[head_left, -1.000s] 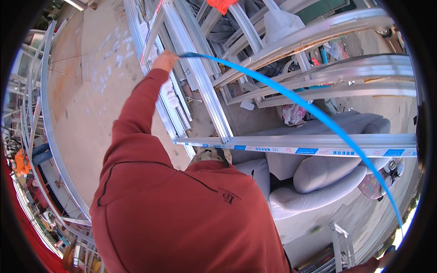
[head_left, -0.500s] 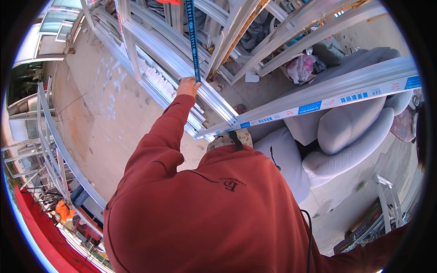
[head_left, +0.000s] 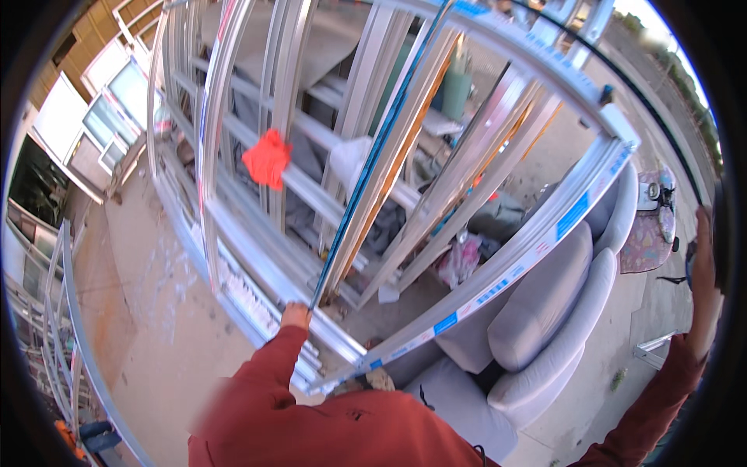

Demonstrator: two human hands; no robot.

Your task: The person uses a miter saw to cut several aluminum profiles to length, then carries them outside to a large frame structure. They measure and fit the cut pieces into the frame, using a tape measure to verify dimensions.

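Observation:
My left hand (head_left: 296, 315) is closed on the lower end of a blue measuring tape (head_left: 373, 156), at the bottom corner of a tall silver metal frame (head_left: 327, 336). The tape runs taut up along the frame's upright and leaves by the upper edge. At the far right, my right hand (head_left: 704, 268) is raised, its fingers closed on a dark strip (head_left: 650, 105) that curves down from the upper edge. I cannot tell whether this strip is the same tape. Part of the right hand is lost in the dark rim.
More metal uprights (head_left: 280, 117) stand behind the frame, with an orange cloth (head_left: 267, 159) hanging among them. A blue-labelled frame bar (head_left: 498, 292) crosses before a grey sofa (head_left: 545, 311). At left are further frames (head_left: 74, 311); a patterned mat (head_left: 650, 241) lies at right.
The view has tilted up, showing more of the frame and the orange cloth. My right hand has come into view, raised with the dark strip. My left hand still grips the tape.

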